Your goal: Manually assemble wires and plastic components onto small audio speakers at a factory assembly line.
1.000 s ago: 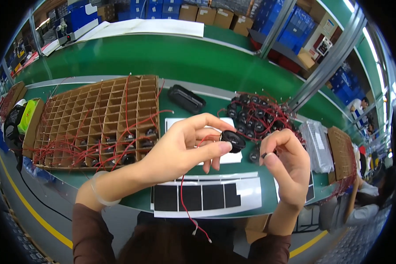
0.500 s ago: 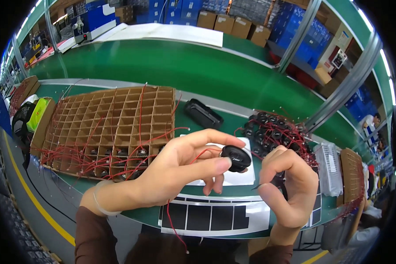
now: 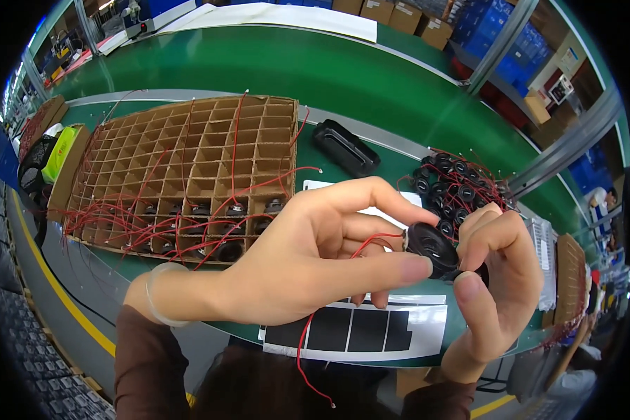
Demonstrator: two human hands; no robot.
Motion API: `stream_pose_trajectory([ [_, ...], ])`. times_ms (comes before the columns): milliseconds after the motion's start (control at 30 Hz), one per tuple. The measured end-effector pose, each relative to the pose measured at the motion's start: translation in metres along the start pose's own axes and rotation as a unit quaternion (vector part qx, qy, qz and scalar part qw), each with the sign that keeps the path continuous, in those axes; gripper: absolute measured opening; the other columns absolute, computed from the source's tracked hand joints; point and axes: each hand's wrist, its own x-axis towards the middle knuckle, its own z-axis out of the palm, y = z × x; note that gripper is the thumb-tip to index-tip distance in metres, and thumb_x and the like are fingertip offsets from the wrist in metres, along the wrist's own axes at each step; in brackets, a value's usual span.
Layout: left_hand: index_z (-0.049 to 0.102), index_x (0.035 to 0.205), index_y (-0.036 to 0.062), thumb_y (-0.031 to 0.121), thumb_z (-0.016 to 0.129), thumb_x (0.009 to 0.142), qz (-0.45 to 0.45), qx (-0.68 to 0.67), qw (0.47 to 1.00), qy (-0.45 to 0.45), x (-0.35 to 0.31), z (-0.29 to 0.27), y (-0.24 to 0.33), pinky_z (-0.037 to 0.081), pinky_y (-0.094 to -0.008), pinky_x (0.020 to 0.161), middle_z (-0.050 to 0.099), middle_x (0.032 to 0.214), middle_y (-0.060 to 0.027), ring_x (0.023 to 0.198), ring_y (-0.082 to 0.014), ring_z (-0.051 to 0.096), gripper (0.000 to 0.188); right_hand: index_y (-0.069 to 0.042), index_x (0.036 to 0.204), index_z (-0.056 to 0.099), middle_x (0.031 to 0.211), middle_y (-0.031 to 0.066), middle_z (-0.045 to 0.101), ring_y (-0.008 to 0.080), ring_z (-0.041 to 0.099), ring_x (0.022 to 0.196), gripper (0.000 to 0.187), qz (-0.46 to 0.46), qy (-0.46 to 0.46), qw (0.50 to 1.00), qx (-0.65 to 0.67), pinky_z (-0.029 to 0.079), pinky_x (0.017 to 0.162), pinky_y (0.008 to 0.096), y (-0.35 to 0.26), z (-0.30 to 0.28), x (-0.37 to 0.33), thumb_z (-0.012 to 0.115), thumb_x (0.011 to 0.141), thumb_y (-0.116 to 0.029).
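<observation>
A small round black speaker (image 3: 430,250) with red wires is held between the thumb and fingers of my left hand (image 3: 308,259). Its ringed face is turned to the right, and one red wire (image 3: 302,350) hangs below my palm. At the speaker's lower right rim, my right hand (image 3: 500,259) pinches a thin black strip, mostly hidden by thumb and forefinger. Beneath my hands lies a white sheet with black rectangles (image 3: 437,318). A divided cardboard tray (image 3: 295,147) stands to the left, with wired speakers in its nearer cells.
More black speakers with tangled red wires (image 3: 462,185) are heaped at the right. Behind my hands lies a black oblong case (image 3: 346,148). A clear plastic tray (image 3: 543,259) and a cardboard divider box (image 3: 571,280) sit at far right. A green conveyor belt (image 3: 259,66) runs beyond.
Both hands have shifted right in the picture. My right fingertips have come from apart to the speaker's rim. The speaker has tilted, and the surroundings have slid up with the view.
</observation>
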Motion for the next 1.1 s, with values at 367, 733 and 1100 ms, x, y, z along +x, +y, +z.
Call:
stream_pose_trajectory([
  [367,0.038,0.106,-0.0053,0.001,0.051,0.072,0.014,0.008,1.0,0.012,0.0021,0.002,-0.0014,0.045,-0.0186,0.054,0.054,0.09,-0.0162,0.063,-0.0104,0.054,0.036,-0.001,0.068,0.04,0.062,0.0039,0.037,0.0126,0.032,0.061,0.02,-0.021,-0.024,0.999,-0.027,0.024,0.056,0.0223,-0.0005,-0.0027,-0.001,0.053,0.062,-0.015],
  [733,0.038,0.106,-0.0059,0.0,0.051,0.072,0.022,0.011,1.0,0.017,0.0024,0.0019,-0.0014,0.046,-0.0179,0.054,0.055,0.09,-0.016,0.065,-0.0096,0.055,0.037,-0.001,0.068,0.04,0.062,0.004,0.036,0.0122,0.031,0.06,0.02,-0.001,-0.027,0.999,-0.047,0.024,0.056,0.0227,-0.0019,-0.0021,0.0002,0.054,0.06,-0.014],
  [1100,0.038,0.106,-0.0048,-0.001,0.051,0.072,0.025,0.012,0.999,0.016,0.0035,-0.0003,-0.0001,0.044,-0.0165,0.054,0.055,0.089,-0.0146,0.062,-0.0079,0.054,0.036,-0.001,0.067,0.04,0.06,0.004,0.036,0.0118,0.031,0.058,0.02,-0.084,-0.035,0.995,-0.039,0.023,0.055,0.023,0.0059,-0.0044,-0.0002,0.053,0.061,-0.015],
])
